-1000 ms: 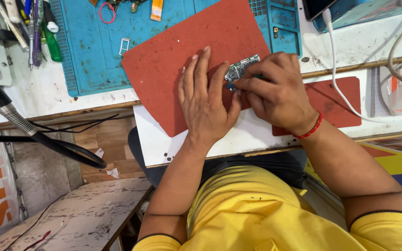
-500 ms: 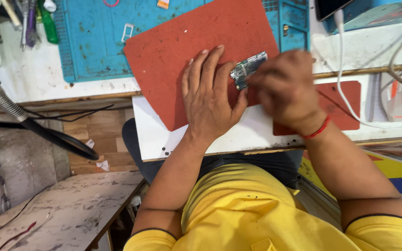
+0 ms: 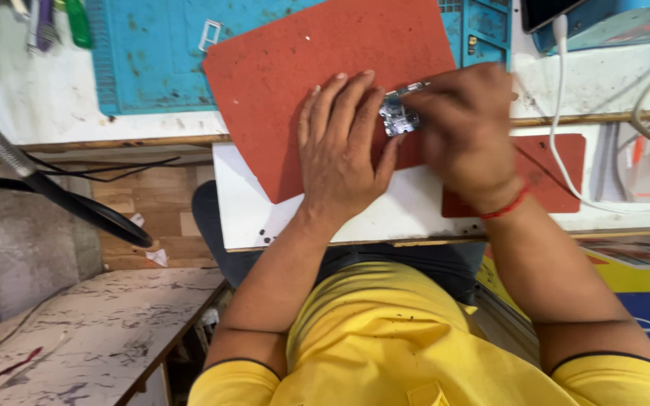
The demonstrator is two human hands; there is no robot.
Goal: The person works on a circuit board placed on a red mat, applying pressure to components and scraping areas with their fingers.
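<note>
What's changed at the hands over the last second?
The right hand has lifted slightly over the small circuit board and looks motion-blurred; the board has turned a little. The left hand stays flat on the red mat, fingers beside the board. The blue mat is unchanged.

Two hands at work: left hand (image 3: 344, 154) flat, right hand (image 3: 464, 131) beside it. One small circuit board (image 3: 399, 116) between them. Two red mats: large red mat (image 3: 317, 68) under both hands, smaller red mat (image 3: 558, 169) just right of right wrist. One blue work mat (image 3: 144, 53) beyond hands. One white cable (image 3: 558, 113) right of right hand. One red wrist thread (image 3: 507, 208).
</note>
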